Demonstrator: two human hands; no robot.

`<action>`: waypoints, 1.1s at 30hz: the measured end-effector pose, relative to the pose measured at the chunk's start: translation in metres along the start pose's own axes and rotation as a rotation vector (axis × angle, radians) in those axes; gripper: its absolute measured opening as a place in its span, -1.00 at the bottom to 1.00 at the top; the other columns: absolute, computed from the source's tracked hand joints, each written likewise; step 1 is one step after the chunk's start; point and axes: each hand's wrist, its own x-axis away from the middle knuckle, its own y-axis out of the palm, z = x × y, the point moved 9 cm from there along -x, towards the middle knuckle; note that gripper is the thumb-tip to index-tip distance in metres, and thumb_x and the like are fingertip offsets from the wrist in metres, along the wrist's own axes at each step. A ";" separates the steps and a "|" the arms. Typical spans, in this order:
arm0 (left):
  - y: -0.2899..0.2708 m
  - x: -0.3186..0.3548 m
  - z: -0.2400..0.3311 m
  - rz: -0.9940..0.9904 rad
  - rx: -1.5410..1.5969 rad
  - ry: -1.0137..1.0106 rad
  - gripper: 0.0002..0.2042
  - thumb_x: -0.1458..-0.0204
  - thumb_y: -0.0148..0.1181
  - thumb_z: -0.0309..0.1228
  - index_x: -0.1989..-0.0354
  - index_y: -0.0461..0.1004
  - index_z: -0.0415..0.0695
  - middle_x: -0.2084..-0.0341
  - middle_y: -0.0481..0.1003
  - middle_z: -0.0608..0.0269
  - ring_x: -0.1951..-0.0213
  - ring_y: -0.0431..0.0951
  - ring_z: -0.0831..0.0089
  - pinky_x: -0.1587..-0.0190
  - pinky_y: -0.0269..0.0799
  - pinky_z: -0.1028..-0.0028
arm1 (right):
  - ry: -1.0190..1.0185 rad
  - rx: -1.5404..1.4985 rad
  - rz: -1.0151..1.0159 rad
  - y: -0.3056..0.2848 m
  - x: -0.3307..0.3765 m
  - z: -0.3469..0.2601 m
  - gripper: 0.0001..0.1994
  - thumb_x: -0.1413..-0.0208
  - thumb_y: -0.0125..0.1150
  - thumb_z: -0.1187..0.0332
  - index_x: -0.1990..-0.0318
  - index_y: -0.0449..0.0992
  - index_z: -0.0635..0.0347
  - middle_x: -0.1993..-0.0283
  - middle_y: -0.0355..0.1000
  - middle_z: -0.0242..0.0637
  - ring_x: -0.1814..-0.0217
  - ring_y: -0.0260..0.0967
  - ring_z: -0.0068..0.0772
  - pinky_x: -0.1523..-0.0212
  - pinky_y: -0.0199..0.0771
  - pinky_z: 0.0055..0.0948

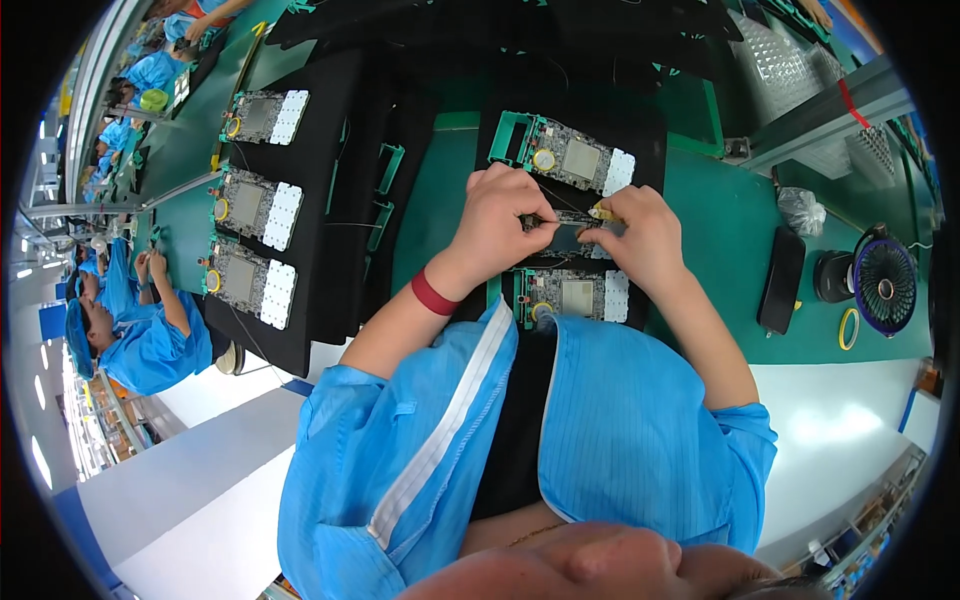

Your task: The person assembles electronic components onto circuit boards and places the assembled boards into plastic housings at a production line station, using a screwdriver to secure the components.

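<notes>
left hand (500, 215): curled narrow, fingertips pinched on the left end of the middle circuit board (562, 235), red wristband (432, 294) on the wrist.
right hand (640, 235): closed narrow on the right end of the same board, a small yellowish piece (601, 212) nipped at the fingertips.
where the board lies: on the black mat (655, 125) on the green desk (730, 230), between an upper board (575, 157) in a green frame (507, 138) and a lower board (572, 295), all three in a column just ahead of the chest.
handling, judged: light and stiff, thin enough to flex if pressed mid-span; fragile on the populated face, so best taken by the bare edges or short ends, as both hands do now.
grip risk, judged: smooth edges, likely to slip under a loose pinch; thin wire near it easy to snag.
nearby: three more boards (248, 205) on a second black mat to the left; dark flat case (781, 279), small black fan (884, 286) and yellow ring (848, 328) to the right; clear bag (801, 209) beyond.
others: workers in blue smocks (150, 345) along the far left edge, apart from these hands.
hidden: most of the held board covered by knuckles; nature of the yellowish piece not clear; lower board partly cut by the blue collar (545, 335).
hard to make out: whether the held board rests on the mat or is lifted off it.
</notes>
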 end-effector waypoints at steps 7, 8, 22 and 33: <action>-0.002 0.006 0.009 0.133 -0.103 0.001 -0.87 0.35 0.36 -0.49 0.65 0.51 0.01 0.51 0.42 0.43 0.27 0.42 0.36 0.12 0.20 0.33 | -0.046 -0.017 0.057 -0.004 0.002 -0.004 -0.66 0.35 0.57 0.27 0.37 0.60 0.17 0.37 0.50 -0.33 0.25 0.42 -0.20 0.25 0.47 -0.26; -0.002 0.007 0.009 0.146 -0.108 -0.001 -0.86 0.35 0.36 -0.49 0.66 0.49 0.03 0.51 0.42 0.45 0.26 0.42 0.36 0.12 0.20 0.32 | -0.060 -0.021 0.067 -0.005 0.002 -0.006 -0.67 0.35 0.57 0.28 0.37 0.60 0.16 0.37 0.50 -0.34 0.25 0.42 -0.20 0.25 0.47 -0.27; -0.001 0.011 0.010 0.214 -0.135 0.027 -0.84 0.38 0.36 -0.51 0.64 0.46 -0.04 0.51 0.41 0.37 0.29 0.44 0.32 0.16 0.22 0.33 | -0.167 -0.004 0.080 -0.016 0.001 -0.027 -0.73 0.23 0.50 0.34 0.31 0.61 0.14 0.27 0.50 -0.35 0.24 0.41 -0.24 0.23 0.47 -0.33; 0.000 0.010 0.010 0.219 -0.137 0.015 -0.84 0.38 0.34 -0.52 0.65 0.44 -0.04 0.50 0.41 0.35 0.29 0.43 0.30 0.17 0.22 0.33 | -0.205 -0.065 0.066 0.006 -0.003 -0.034 -0.87 0.13 0.38 0.43 0.35 0.62 0.14 0.37 0.47 -0.34 0.27 0.38 -0.24 0.26 0.45 -0.33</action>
